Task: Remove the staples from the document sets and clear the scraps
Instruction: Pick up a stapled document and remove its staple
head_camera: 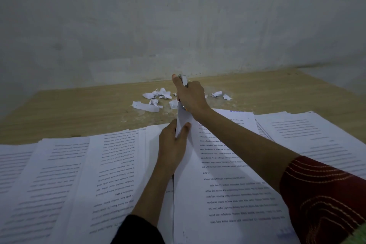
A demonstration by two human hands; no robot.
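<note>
A printed document set (227, 184) lies in front of me, its top left corner lifted off the table. My left hand (173, 144) pinches that raised corner between thumb and fingers. Just beyond it my right hand (190, 95) grips a small metal tool (183, 80) at the tip of the corner; the tool is mostly hidden by the hand, so its type is unclear. Torn white paper scraps (156, 98) lie scattered on the wooden table (79, 109) behind the hands, with a few more scraps (219, 94) to the right.
More printed sheets (65, 174) cover the table on the left, and another stack (309, 134) lies on the right. A grey wall (178, 25) rises directly behind the table's far edge.
</note>
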